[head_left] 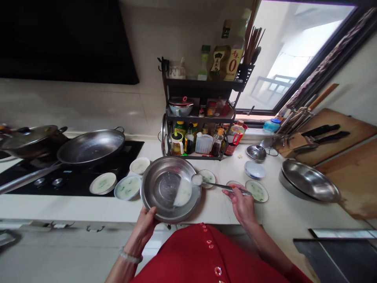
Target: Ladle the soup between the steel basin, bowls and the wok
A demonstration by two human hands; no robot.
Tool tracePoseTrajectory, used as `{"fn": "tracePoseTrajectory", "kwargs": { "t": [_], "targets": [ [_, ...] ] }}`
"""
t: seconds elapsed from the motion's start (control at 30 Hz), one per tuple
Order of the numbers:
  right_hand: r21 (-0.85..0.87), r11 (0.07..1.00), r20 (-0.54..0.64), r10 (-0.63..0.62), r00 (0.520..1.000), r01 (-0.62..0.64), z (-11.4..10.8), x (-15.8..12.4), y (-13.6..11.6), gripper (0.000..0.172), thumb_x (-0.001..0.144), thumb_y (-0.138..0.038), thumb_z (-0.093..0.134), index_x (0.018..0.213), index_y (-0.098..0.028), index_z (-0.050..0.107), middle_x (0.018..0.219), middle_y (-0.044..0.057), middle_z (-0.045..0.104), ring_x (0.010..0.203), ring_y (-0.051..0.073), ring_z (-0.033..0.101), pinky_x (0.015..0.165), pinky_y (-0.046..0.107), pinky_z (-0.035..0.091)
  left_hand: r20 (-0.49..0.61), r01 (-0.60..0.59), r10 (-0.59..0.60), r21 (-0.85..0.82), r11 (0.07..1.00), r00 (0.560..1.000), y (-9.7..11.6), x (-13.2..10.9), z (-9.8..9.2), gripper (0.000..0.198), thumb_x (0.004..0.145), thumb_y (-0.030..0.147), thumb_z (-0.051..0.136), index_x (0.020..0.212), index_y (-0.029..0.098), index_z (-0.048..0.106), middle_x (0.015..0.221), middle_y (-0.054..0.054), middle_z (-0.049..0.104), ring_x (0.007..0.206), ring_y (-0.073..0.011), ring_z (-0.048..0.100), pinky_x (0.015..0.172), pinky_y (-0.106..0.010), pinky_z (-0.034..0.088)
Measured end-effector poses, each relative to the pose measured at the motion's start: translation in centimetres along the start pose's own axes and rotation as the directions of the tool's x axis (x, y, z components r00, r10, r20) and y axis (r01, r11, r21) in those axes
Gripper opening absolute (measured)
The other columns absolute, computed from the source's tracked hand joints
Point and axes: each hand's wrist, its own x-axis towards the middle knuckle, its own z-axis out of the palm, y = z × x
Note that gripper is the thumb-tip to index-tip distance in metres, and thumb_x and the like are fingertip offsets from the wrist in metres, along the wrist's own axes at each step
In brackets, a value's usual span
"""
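My left hand (147, 224) grips the near left rim of a wide steel basin (163, 182), which is tilted to the right. A little white soup (184, 192) with green bits has pooled in its right side. In my right hand (242, 204) is the handle of a ladle (196, 179); its bowl, holding white liquid, is at the basin's right rim. Behind the ladle stands a filled bowl (207, 177). Two more bowls are near my right hand: a reddish-rimmed one (234, 184), partly hidden, and a bowl of soup with greens (257, 191).
Left of the basin are soup bowls (103, 183), (127, 187) and a smaller bowl (140, 165). A wok (92, 145) and a lidded pot (32, 139) sit on the black cooktop. A spice rack (203, 118) stands behind; steel basins (310, 179) and knives (324, 133) are at right.
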Motion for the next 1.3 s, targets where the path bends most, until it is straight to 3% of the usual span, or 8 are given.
{"fn": "tracePoseTrajectory", "kwargs": {
  "t": [0.27, 0.4, 0.53, 0.63, 0.77, 0.9, 1.17, 1.3],
  "targets": [
    [-0.21, 0.967, 0.018, -0.142, 0.99, 0.142, -2.1, 2.9, 0.7, 0.018, 0.074, -0.034, 0.066, 0.08, -0.017, 0.061, 0.068, 0.001, 0.067, 0.055, 0.017, 0.067, 0.063, 0.034, 0.056, -0.061, -0.015, 0.015, 0.0, 1.0, 0.998, -0.2, -0.3, 0.0, 0.027, 0.061, 0.004, 0.054, 0.085, 0.017, 0.053, 0.061, 0.0, 0.067, 0.061, -0.0185, 0.067, 0.057, -0.032, 0.056],
    [-0.419, 0.849, 0.233, -0.243, 0.942, 0.322, -3.2, 2.5, 1.4, 0.019, 0.083, -0.036, 0.058, 0.089, -0.018, 0.062, 0.072, 0.005, 0.069, 0.063, 0.019, 0.068, 0.065, 0.035, 0.057, -0.06, -0.02, 0.02, 0.0, 1.0, 0.998, -0.1, -0.7, -0.1, 0.023, 0.062, 0.006, 0.054, 0.082, 0.017, 0.052, 0.061, 0.0, 0.066, 0.062, -0.0193, 0.067, 0.058, -0.032, 0.057],
    [-0.419, 0.772, 0.496, -0.246, 0.833, 0.478, -3.8, 1.4, 1.8, 0.018, 0.08, -0.034, 0.06, 0.09, -0.022, 0.07, 0.09, 0.009, 0.071, 0.081, 0.022, 0.068, 0.066, 0.036, 0.059, -0.061, -0.031, 0.031, -0.004, 1.0, 0.998, -0.1, -1.0, 0.0, 0.027, 0.061, 0.007, 0.055, 0.086, 0.017, 0.053, 0.064, 0.0, 0.067, 0.065, -0.0198, 0.068, 0.058, -0.032, 0.056],
    [-0.409, 0.762, 0.594, -0.196, 0.78, 0.502, -4.2, 0.8, 1.6, 0.018, 0.075, -0.029, 0.065, 0.091, -0.024, 0.073, 0.102, 0.009, 0.071, 0.094, 0.026, 0.066, 0.073, 0.041, 0.059, -0.045, -0.043, 0.042, -0.003, 0.999, 0.998, -0.1, -1.2, 0.0, 0.029, 0.061, 0.009, 0.058, 0.088, 0.018, 0.053, 0.065, 0.0, 0.067, 0.066, -0.0199, 0.068, 0.058, -0.032, 0.056],
    [-0.376, 0.82, 0.515, -0.202, 0.833, 0.431, -3.8, 0.4, 0.4, 0.017, 0.074, -0.029, 0.068, 0.089, -0.024, 0.073, 0.1, 0.009, 0.071, 0.093, 0.027, 0.066, 0.076, 0.043, 0.057, -0.034, -0.046, 0.045, -0.006, 0.999, 0.998, 0.2, -1.6, 0.4, 0.033, 0.059, 0.011, 0.06, 0.091, 0.017, 0.054, 0.066, 0.0, 0.067, 0.066, -0.0199, 0.068, 0.058, -0.032, 0.056],
    [-0.318, 0.86, 0.388, -0.265, 0.882, 0.399, -2.2, -0.6, -1.2, 0.016, 0.083, -0.03, 0.061, 0.095, -0.023, 0.069, 0.092, 0.007, 0.07, 0.076, 0.021, 0.067, 0.07, 0.039, 0.057, -0.006, -0.04, 0.041, 0.02, 0.999, 0.999, 0.8, -2.2, 1.2, 0.031, 0.058, 0.012, 0.059, 0.088, 0.017, 0.054, 0.066, 0.0, 0.067, 0.061, -0.0185, 0.066, 0.058, -0.032, 0.056],
    [-0.285, 0.884, 0.586, -0.145, 0.797, 0.37, 0.0, -2.8, -0.3, 0.014, 0.081, -0.033, 0.063, 0.086, -0.024, 0.071, 0.087, 0.007, 0.07, 0.076, 0.02, 0.067, 0.069, 0.034, 0.057, 0.033, -0.045, 0.043, 0.045, 0.998, 0.999, 1.2, -3.3, 2.7, 0.03, 0.056, 0.013, 0.06, 0.086, 0.017, 0.054, 0.064, 0.001, 0.066, 0.066, -0.0204, 0.068, 0.058, -0.032, 0.056],
    [-0.308, 0.94, 0.382, -0.02, 0.924, 0.148, -0.7, -2.6, 0.9, 0.021, 0.079, -0.04, 0.064, 0.086, -0.021, 0.067, 0.07, 0.004, 0.069, 0.063, 0.019, 0.067, 0.066, 0.034, 0.056, 0.026, -0.061, 0.059, 0.066, 0.996, 0.998, 1.2, -3.8, 3.0, 0.03, 0.056, 0.013, 0.059, 0.086, 0.018, 0.054, 0.062, 0.002, 0.065, 0.066, -0.021, 0.068, 0.056, -0.03, 0.055]
  ]
}}
